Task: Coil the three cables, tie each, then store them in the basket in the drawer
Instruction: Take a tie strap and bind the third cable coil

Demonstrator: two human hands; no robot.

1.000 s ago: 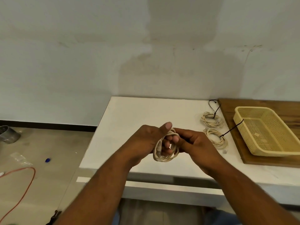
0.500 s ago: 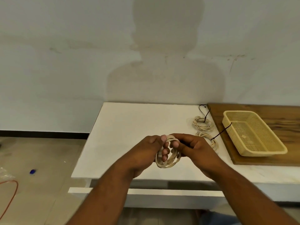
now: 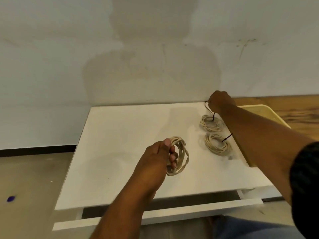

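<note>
A: What's behind the white tabletop [image 3: 129,126]?
B: A pale, stained wall [image 3: 51,66] with a person's grey shadow [image 3: 151,75] cast on it, and a black baseboard [image 3: 34,151] along its foot.
A: And lower left?
B: Grey-beige floor [image 3: 25,178] — one small blue scrap [image 3: 11,198] lies there, well apart from the table.
A: On the right?
B: A brown wooden surface [image 3: 293,111], grain showing.

Far coil [image 3: 211,124], near coil [image 3: 217,145] lie tied beside basket [image 3: 255,106]; left hand [image 3: 159,158] grips third coil [image 3: 182,155].
</note>
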